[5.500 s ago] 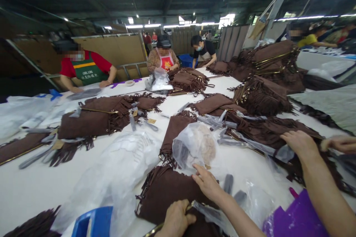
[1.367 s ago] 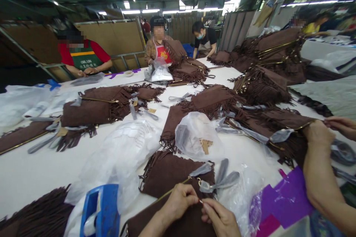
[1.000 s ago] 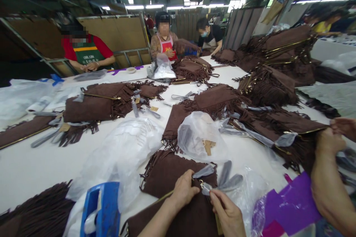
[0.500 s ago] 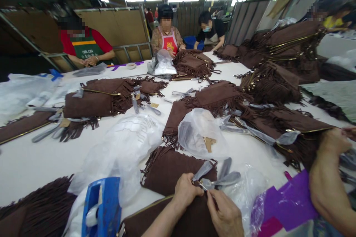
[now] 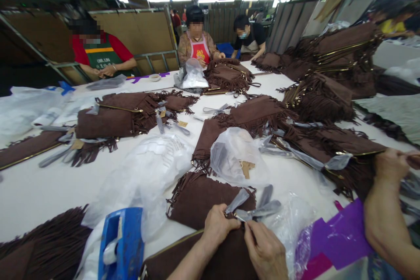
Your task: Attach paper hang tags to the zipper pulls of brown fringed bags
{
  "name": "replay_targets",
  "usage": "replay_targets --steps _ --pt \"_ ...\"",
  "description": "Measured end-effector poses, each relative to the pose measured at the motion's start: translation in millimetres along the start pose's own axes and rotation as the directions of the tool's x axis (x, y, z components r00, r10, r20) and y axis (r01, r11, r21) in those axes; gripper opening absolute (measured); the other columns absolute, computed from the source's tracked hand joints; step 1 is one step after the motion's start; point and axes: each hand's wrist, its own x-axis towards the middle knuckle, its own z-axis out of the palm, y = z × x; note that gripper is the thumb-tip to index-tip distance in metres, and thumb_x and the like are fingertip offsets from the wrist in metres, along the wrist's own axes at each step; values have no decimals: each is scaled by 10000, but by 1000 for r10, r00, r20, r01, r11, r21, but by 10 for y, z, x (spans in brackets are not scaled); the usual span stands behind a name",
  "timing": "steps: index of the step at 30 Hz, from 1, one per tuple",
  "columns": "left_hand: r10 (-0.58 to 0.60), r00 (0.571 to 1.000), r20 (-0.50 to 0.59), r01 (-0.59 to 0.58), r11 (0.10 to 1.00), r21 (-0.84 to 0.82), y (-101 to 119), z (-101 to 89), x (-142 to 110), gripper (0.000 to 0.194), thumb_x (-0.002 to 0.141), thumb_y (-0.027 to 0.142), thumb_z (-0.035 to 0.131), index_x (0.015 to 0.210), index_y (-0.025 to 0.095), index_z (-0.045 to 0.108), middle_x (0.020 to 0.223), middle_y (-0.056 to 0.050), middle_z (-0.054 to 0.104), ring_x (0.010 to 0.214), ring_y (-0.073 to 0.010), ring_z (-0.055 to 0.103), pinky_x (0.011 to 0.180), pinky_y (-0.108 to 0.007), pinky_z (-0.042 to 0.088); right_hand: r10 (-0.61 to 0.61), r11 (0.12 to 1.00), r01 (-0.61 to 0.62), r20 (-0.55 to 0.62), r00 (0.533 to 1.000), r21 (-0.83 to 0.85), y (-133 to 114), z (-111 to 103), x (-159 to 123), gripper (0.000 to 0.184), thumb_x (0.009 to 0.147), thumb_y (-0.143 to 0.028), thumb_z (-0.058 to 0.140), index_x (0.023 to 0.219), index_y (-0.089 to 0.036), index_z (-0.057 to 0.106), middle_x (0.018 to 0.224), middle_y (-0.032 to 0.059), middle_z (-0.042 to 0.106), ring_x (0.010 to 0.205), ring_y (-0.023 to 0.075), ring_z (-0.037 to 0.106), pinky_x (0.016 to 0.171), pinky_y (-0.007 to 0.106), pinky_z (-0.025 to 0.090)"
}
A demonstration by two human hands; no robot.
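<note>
A brown suede bag (image 5: 226,258) with a gold zip lies in front of me, its near part cut off by the frame. At its top edge my left hand (image 5: 218,226) pinches the bag beside a small gold-coloured fitting. Close by on the right, my right hand (image 5: 266,247) has thumb and finger closed on a small metal clasp (image 5: 240,217); the fingers partly hide it. Strap ends wrapped in grey film (image 5: 262,209) fan out from this spot. Just beyond lies a fringed brown panel (image 5: 206,197).
A blue tape dispenser (image 5: 121,243) stands left of my arms, beside crumpled white plastic (image 5: 144,170). Purple sheet (image 5: 337,236) lies to the right, near a co-worker's arm (image 5: 383,214). Fringed bags (image 5: 105,116) cover the white table (image 5: 29,192); several people work around it.
My hands stay at the same spot, with the clasp and wrapped straps shifted very slightly. The co-worker's hand at the right has moved a little left.
</note>
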Motion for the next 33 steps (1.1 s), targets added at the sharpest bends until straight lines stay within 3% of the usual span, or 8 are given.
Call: replay_targets --steps 7,11,16,24,33 --pt "-10 1000 -3 10 1000 2 -1 0 -18 166 486 243 668 604 171 575 521 61 511 549 -117 458 497 -203 302 6 1000 -6 -14 1000 15 -12 -5 43 258 893 -225 378 804 -169 614 571 23 561 561 152 564 574 268 426" --pt "-2 1000 -1 2 997 -76 -10 -1 -28 145 475 193 644 604 173 581 515 72 504 544 -108 437 493 -198 297 42 993 -38 -34 999 110 -21 -3 62 256 883 -240 396 833 -165 636 577 24 572 542 148 559 549 262 444" --pt "-24 999 47 32 980 -196 7 -16 -54 128 446 147 628 564 160 578 483 74 482 510 -98 398 476 -201 288 113 968 -117 30 993 222 -21 20 72 250 884 -257 397 882 -176 634 621 28 608 563 143 572 565 250 467" --pt "-19 999 49 32 962 -270 10 -25 -68 142 435 139 638 559 140 569 469 77 437 491 -84 351 464 -202 278 3 992 -8 36 999 125 -54 63 93 287 894 -221 367 806 -180 638 555 5 591 507 127 570 527 229 418" --pt "-23 999 40 31 975 -219 -53 -7 -23 139 463 167 649 577 140 574 497 69 465 511 -88 387 479 -196 289 -32 999 32 9 999 8 -42 55 95 305 894 -202 345 744 -182 610 530 -5 592 473 123 556 511 254 362"
